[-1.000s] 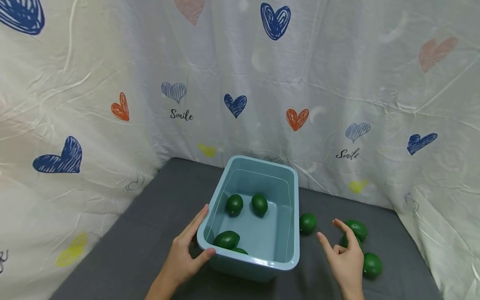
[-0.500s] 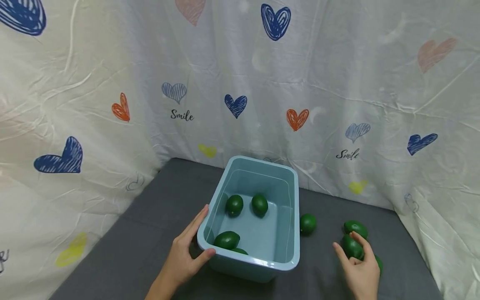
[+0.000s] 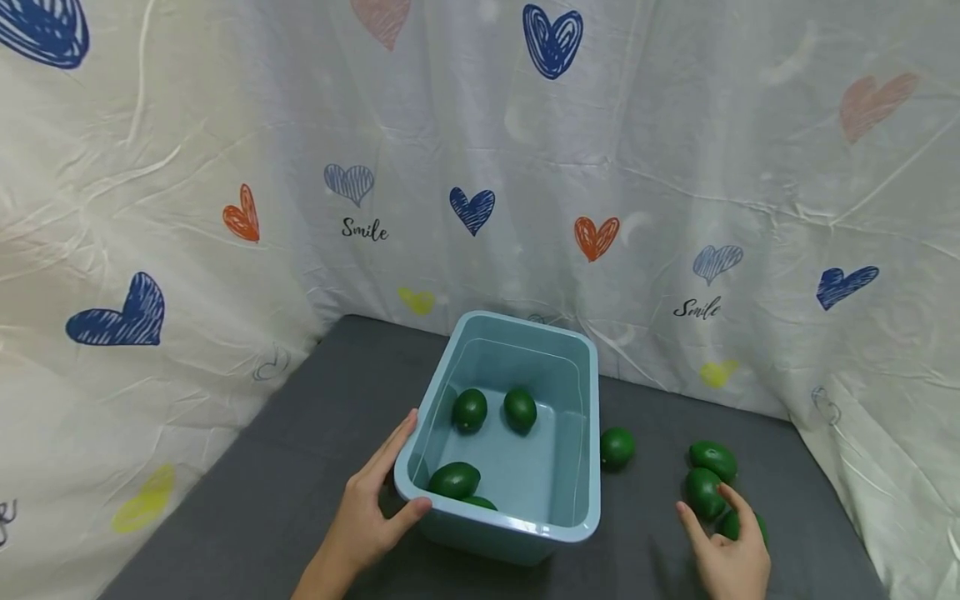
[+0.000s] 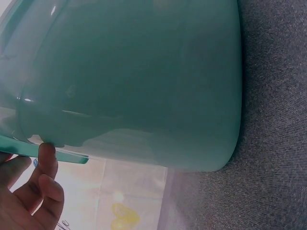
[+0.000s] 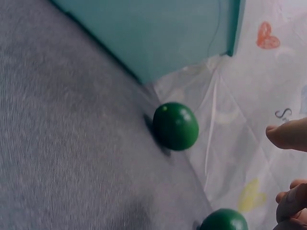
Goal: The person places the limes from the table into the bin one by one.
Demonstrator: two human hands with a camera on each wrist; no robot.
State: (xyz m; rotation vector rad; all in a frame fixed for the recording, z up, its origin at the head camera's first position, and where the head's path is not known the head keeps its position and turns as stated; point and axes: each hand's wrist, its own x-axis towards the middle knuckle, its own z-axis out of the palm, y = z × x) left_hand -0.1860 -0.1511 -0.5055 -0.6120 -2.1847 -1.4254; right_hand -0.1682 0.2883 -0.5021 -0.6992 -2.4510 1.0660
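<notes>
Limes (image 3: 705, 492) under right hand (image 3: 727, 558); left hand (image 3: 367, 517) grips bin (image 3: 517, 533)

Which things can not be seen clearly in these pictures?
- Fourth lime in the bin: head view, mostly hidden by the near wall.
- Lime under the right hand: head view, fingers cover it, so the grip is unclear.
- Bin contents: left wrist view shows only the outer wall.
- Lower lime: right wrist view, cut off by the bottom edge.
</notes>
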